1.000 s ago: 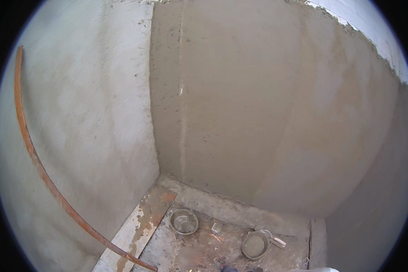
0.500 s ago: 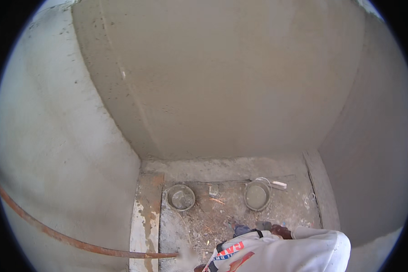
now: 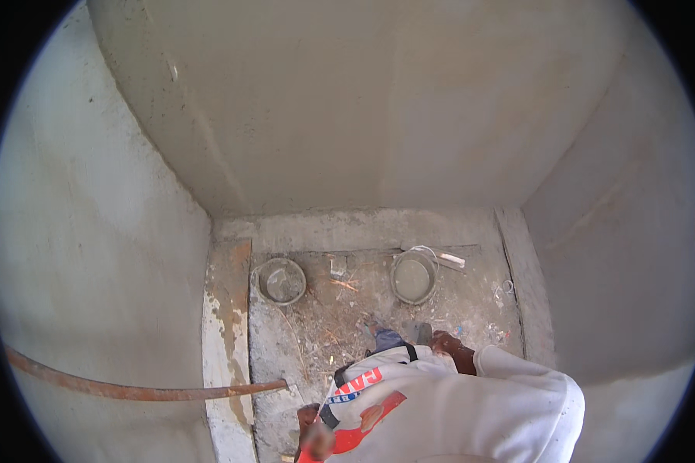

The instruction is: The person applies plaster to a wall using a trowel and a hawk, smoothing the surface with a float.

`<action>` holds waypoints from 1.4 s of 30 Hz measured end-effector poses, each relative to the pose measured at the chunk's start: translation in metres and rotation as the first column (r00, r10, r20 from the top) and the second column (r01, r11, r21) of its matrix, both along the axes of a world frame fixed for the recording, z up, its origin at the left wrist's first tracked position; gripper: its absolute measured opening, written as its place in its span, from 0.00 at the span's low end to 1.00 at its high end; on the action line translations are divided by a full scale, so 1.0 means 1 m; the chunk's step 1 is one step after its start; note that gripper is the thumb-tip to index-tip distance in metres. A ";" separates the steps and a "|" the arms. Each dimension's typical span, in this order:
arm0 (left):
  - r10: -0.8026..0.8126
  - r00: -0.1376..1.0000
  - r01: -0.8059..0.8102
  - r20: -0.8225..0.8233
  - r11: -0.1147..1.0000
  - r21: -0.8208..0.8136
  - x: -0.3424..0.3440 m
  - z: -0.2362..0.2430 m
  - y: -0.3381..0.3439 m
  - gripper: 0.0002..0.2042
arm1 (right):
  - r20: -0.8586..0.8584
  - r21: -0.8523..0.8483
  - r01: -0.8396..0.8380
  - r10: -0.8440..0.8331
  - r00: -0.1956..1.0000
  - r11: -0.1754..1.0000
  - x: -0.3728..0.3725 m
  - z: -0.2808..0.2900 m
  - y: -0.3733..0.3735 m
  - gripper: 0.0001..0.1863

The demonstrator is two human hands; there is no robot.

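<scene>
My right hand (image 3: pixel 446 343) reaches down past the white shirt's sleeve, its fingers seemingly curled. Right against it is a small grey, flat-looking piece (image 3: pixel 418 332); its kind is too unclear to name. Lower left, beside the shirt's red print, part of my left hand (image 3: pixel 307 420) shows; its fingers are blurred and partly hidden. Beyond my right hand stands a round bucket (image 3: pixel 414 279) with grey liquid or wet mix inside. A second bucket (image 3: pixel 281 282), to its left, holds grey material.
A rusty bar (image 3: pixel 154 393) crosses from the left wall to the floor. Boards or ledges (image 3: pixel 228 324) edge the left side, and a plank (image 3: pixel 527 285) the right. Plastered walls (image 3: pixel 347 108) enclose three sides. Debris and a pale offcut (image 3: pixel 450 258) lie on the floor.
My view has tilted down, so the buckets and floor sit higher in the picture. More of my left hand shows. The grey piece stays beside my right hand.
</scene>
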State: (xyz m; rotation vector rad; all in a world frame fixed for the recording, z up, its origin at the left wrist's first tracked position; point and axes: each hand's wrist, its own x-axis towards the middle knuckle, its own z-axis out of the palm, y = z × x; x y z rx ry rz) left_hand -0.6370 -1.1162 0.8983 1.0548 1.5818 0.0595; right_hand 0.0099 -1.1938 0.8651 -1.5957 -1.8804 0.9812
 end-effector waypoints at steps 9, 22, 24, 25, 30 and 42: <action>0.295 0.924 -0.268 0.244 0.953 -0.139 -0.048 -0.055 0.003 0.34 | 0.281 -0.598 0.440 -0.339 0.898 0.669 -0.063 -0.019 -0.017 0.16; -0.040 0.979 -0.046 0.199 0.911 0.410 -0.137 -0.140 0.039 0.06 | 0.332 -0.550 0.200 -0.008 0.943 0.811 -0.135 -0.064 0.091 0.22; 0.143 0.943 -0.251 0.302 0.900 0.356 -0.145 -0.150 0.055 0.05 | 0.295 -0.585 0.222 -0.050 0.954 0.780 -0.141 -0.073 0.142 0.23; 0.095 0.952 -0.207 0.291 0.899 0.386 -0.151 -0.154 0.067 0.06 | 0.274 -0.593 0.223 -0.067 0.959 0.774 -0.145 -0.077 0.174 0.24; -0.322 0.946 0.288 0.031 0.880 0.377 -0.164 -0.163 0.183 0.11 | 0.208 -0.633 0.251 -0.151 0.966 0.732 -0.155 -0.111 0.348 0.26; 0.589 0.808 -0.524 -0.018 0.733 0.433 -0.158 -0.256 0.611 0.21 | 0.287 -0.596 0.109 0.085 0.954 0.795 -0.304 -0.227 0.926 0.25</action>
